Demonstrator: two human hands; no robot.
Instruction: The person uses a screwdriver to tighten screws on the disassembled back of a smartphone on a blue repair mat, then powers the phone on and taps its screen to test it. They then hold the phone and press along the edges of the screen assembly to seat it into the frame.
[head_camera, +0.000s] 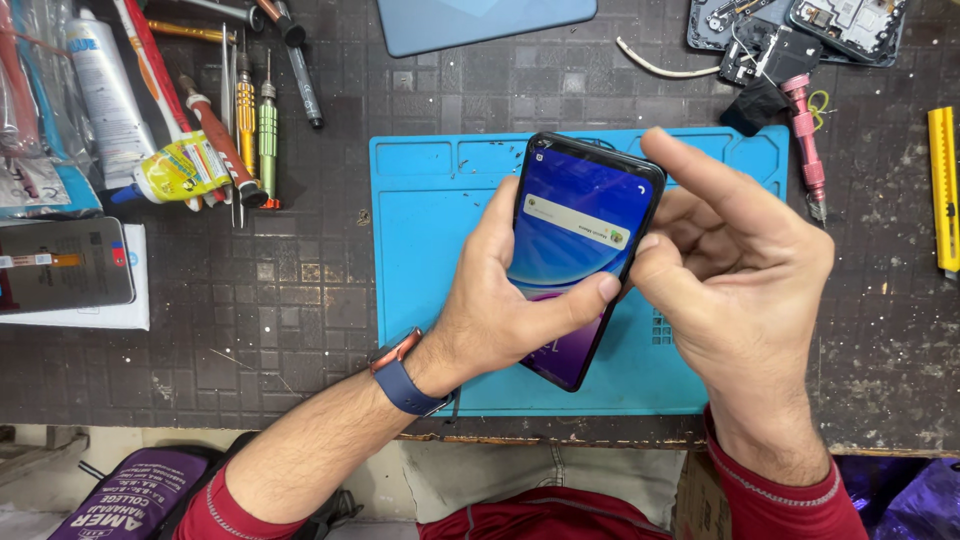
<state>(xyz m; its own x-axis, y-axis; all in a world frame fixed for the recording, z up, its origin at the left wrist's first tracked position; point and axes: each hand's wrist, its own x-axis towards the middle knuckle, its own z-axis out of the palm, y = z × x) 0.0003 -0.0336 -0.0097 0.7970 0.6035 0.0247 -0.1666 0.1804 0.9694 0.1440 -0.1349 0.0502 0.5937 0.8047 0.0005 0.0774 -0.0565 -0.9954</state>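
A black smartphone with a lit blue and purple screen is held tilted above a blue work mat. My left hand grips the phone from its left side, thumb lying across the screen, a blue wrist band on the wrist. My right hand grips the phone's right edge, index finger stretched over its top right corner. The lower part of the phone is hidden behind my left thumb and palm.
Screwdrivers, pens and glue tubes lie at the upper left. A phone screen panel rests on a white box at left. An opened phone, pink screwdriver and yellow knife lie at right.
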